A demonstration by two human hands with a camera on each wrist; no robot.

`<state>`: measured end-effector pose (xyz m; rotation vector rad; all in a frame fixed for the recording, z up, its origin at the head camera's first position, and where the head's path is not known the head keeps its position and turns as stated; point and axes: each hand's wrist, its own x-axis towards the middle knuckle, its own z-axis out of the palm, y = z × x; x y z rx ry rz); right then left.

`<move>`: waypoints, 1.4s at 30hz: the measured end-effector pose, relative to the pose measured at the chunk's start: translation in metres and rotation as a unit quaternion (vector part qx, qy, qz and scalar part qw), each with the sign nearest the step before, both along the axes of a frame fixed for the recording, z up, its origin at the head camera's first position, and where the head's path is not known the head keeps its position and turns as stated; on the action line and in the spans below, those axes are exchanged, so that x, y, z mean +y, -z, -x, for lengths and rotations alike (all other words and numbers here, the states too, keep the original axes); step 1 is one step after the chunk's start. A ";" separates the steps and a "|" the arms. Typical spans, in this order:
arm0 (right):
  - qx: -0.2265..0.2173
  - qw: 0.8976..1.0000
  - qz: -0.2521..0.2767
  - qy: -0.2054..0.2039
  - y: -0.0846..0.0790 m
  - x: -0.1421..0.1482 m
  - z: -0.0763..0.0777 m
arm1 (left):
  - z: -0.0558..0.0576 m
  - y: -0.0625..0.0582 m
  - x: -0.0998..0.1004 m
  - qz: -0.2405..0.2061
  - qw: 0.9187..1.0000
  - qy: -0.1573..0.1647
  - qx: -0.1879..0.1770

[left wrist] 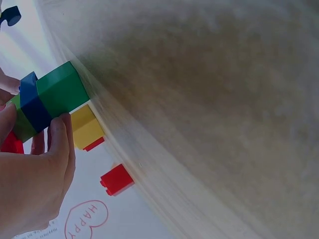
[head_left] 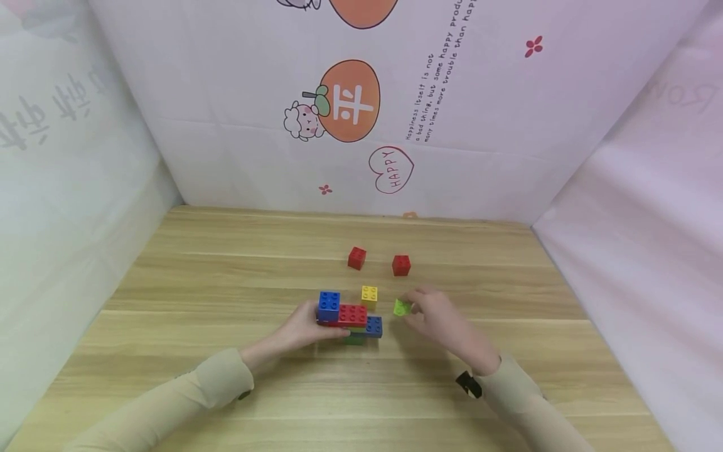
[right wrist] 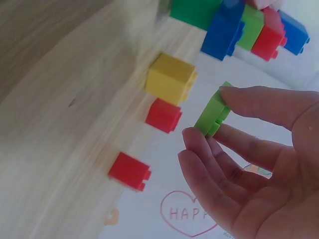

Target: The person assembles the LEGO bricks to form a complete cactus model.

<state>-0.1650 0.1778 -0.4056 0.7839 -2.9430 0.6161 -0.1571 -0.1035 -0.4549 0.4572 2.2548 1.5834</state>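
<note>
My left hand (head_left: 307, 328) grips a stack of toy building bricks from its left side. In the right wrist view the stack runs from a green brick (right wrist: 197, 11) at the bottom through a blue brick (right wrist: 223, 31), a light green brick (right wrist: 250, 29) and a red brick (right wrist: 269, 35) to a blue brick (right wrist: 293, 32) on top. To the right of the stack, my right hand (head_left: 443, 320) pinches a thin light green brick (right wrist: 213, 113) between thumb and fingers, apart from the stack. Part of the stack hides behind my left fingers.
A yellow brick (head_left: 369, 295) stands just behind the stack. Farther back on the wooden table (head_left: 254, 251) are two red bricks, one at left (head_left: 357, 258) and one at right (head_left: 401, 265). White printed cloth (head_left: 237, 125) closes off the back and both sides.
</note>
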 end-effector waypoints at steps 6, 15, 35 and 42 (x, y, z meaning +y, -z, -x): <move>0.027 0.999 0.005 -0.047 -0.001 -0.004 -0.006 | 0.001 0.002 0.000 -0.003 1.000 0.002 0.001; 0.002 0.999 -0.009 -0.046 -0.004 -0.011 -0.012 | 0.001 0.002 0.002 -0.009 1.000 -0.005 0.001; -0.009 0.996 -0.019 -0.090 -0.004 -0.020 -0.015 | 0.003 0.006 0.004 -0.033 0.999 0.000 0.008; -0.015 0.995 -0.021 -0.099 -0.005 -0.020 -0.013 | 0.003 0.005 0.005 -0.027 1.000 -0.003 0.005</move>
